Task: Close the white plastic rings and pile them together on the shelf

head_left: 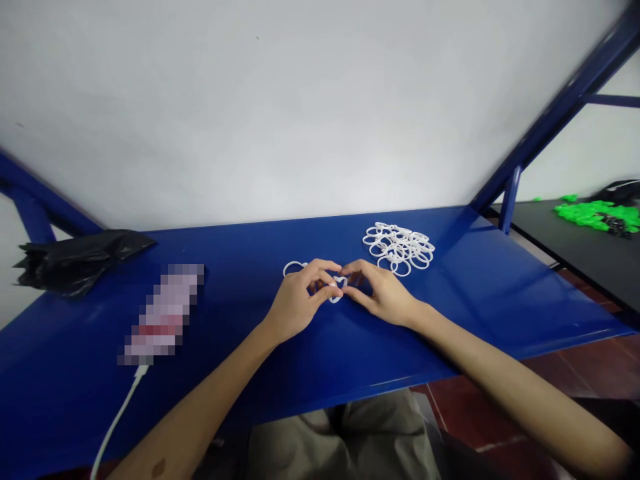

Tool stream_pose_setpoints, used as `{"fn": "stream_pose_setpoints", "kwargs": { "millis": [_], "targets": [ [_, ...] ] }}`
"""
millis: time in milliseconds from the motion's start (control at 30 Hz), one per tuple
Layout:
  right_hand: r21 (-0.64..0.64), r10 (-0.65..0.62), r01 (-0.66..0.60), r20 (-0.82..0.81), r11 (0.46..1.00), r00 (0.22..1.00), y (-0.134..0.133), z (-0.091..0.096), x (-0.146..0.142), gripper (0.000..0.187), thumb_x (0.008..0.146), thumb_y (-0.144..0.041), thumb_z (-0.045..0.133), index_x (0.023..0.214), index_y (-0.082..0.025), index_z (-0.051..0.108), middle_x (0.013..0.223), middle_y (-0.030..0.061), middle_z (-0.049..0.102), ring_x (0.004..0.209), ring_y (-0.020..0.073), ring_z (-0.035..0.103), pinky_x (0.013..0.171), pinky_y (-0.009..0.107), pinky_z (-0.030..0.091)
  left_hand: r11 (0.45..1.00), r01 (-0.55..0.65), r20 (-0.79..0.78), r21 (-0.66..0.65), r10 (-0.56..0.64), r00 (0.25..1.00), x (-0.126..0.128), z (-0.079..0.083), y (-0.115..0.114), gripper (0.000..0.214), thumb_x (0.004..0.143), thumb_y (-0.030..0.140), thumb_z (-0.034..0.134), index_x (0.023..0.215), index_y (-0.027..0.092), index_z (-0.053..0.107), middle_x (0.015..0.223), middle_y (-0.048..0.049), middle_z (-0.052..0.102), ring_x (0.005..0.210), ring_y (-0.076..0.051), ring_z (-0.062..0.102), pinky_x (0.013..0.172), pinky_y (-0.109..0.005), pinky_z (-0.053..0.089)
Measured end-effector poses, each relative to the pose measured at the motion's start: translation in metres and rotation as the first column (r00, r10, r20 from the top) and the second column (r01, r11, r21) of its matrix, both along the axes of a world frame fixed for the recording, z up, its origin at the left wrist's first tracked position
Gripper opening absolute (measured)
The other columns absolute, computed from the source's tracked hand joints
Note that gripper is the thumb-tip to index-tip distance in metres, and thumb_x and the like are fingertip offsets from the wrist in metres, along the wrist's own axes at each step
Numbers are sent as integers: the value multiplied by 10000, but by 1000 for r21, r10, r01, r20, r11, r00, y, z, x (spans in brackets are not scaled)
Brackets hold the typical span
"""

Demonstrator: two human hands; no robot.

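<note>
Between my two hands is a small white heart-shaped ring (335,300), held just above the blue table. My left hand (294,299) is closed on its left side, thumb and fingertips pinching the rim. From the right, the thumb and index finger of my right hand (387,295) pinch its other edge. A white round ring (286,267) lies on the table just behind my left hand, partly covered by it. Beyond my right hand sits a loose pile of white rings (400,250), several overlapping one another.
A black plastic bag (80,260) lies at the table's back left. In front of it is a blurred-out flat object (163,313) with a white cable (117,410) attached. Blue metal bars (510,193) slant up at the sides. Green pieces (595,215) lie on a black table (545,233) at right.
</note>
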State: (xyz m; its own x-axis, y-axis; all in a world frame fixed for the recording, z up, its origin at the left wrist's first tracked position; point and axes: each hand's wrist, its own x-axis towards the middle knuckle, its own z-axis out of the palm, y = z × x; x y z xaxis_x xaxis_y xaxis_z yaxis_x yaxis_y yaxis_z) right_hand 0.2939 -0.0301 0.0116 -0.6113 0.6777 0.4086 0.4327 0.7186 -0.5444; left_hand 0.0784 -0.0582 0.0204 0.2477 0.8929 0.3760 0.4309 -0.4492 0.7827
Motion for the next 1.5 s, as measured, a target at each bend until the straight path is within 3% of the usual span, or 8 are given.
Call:
{"fn": "stream_pose_setpoints", "kwargs": {
  "millis": [200,467,733,800,900,1067,1167,1500],
  "targets": [
    [-135,63,-70,-54,988,997,1,0,-3,155,1009,-306,554,1106,-190,589,988,55,736,864,161,706,764,297,559,998,18,2,-64,-18,1000,0,-1,0,127,903,335,689,842,224,674,637,59,712,556,-113,639,542,-223,444],
    [62,108,-104,-59,993,992,-1,1,-2,168,1046,-263,465,1002,-195,613,940,63,690,859,171,641,754,312,534,981,-42,-88,192,59,994,0,-7,2,245,955,327,627,740,213,650,743,20,674,662,-126,580,666,-266,474],
    [85,166,-165,-8,983,986,-3,4,-5,184,1049,-263,454,1014,-189,619,928,67,682,853,172,622,756,309,532,969,8,-131,247,25,991,-1,-15,3,250,985,310,587,757,212,616,774,12,667,733,-141,600,733,-285,485],
    [87,86,-84,-14,993,996,5,4,-2,174,1037,-277,482,1019,-199,637,944,61,702,861,175,638,767,314,530,959,-25,-205,282,86,975,-3,-13,6,156,968,337,617,874,214,631,826,1,679,778,-162,605,766,-309,489],
    [124,-200,206,-59,971,978,28,3,16,175,1003,-306,532,974,-200,668,911,57,719,805,185,647,753,326,514,931,-96,-381,353,237,894,-14,-12,12,213,932,346,664,1096,214,632,1004,-48,689,949,-234,600,852,-384,471],
    [163,-645,651,-90,742,758,75,-1,67,213,937,-316,564,883,-161,699,842,88,726,742,205,641,744,336,487,926,-94,-611,367,316,726,-39,-21,18,338,874,242,633,1209,209,646,1167,-106,655,1018,-298,572,847,-429,447],
    [172,-720,712,-20,681,693,90,-6,86,245,922,-311,542,860,-159,724,850,97,729,755,218,631,768,350,476,953,-109,-670,284,279,688,-42,-22,20,302,916,232,561,1201,206,658,1156,-102,659,1039,-290,579,871,-440,454],
    [251,-682,668,-43,700,730,87,-8,83,298,955,-362,536,852,-174,743,857,98,716,824,249,593,873,427,462,978,-101,-652,185,199,732,-31,-21,19,223,948,211,594,1158,207,670,1081,-59,680,1004,-258,572,874,-422,450]
  ]
}}
